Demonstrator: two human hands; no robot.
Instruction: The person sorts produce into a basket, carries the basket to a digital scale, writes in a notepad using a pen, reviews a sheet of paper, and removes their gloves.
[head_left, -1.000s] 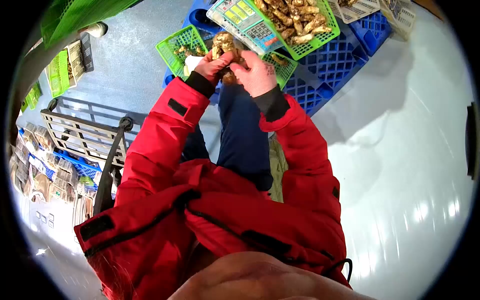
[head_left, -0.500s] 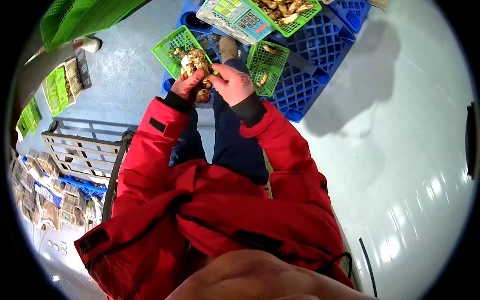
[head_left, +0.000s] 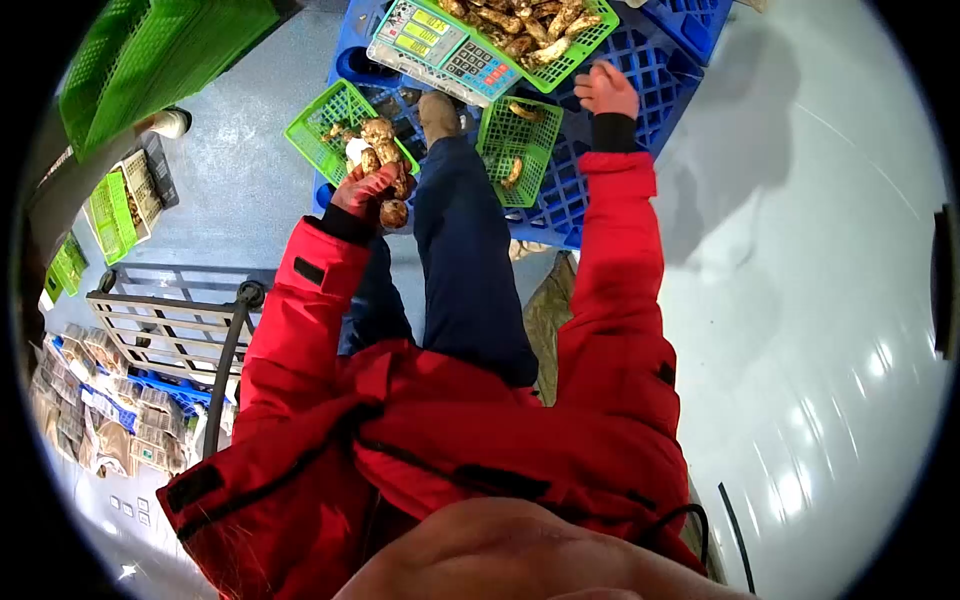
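Observation:
My left hand [head_left: 364,190] is closed round several brown and cream mushrooms [head_left: 379,150], just over the near edge of a small green basket [head_left: 318,150]. My right hand [head_left: 608,90] is away to the right above the blue pallet, its fingers curled; what they hold, if anything, is too small to make out. A green basket piled with mushrooms [head_left: 545,28] rests on the scale [head_left: 440,50], left of my right hand. Between my hands, another green basket [head_left: 520,150] holds a few mushrooms.
The blue pallet [head_left: 640,60] lies under the baskets and scale. My shoe [head_left: 438,117] is between two baskets. A metal trolley [head_left: 170,325] stands at the left. Stacked green baskets [head_left: 160,70] and another person's shoe [head_left: 172,123] show at upper left.
My right hand has left the mushrooms and moved right, over the pallet. My left hand has kept its hold on them. The view has shifted somewhat.

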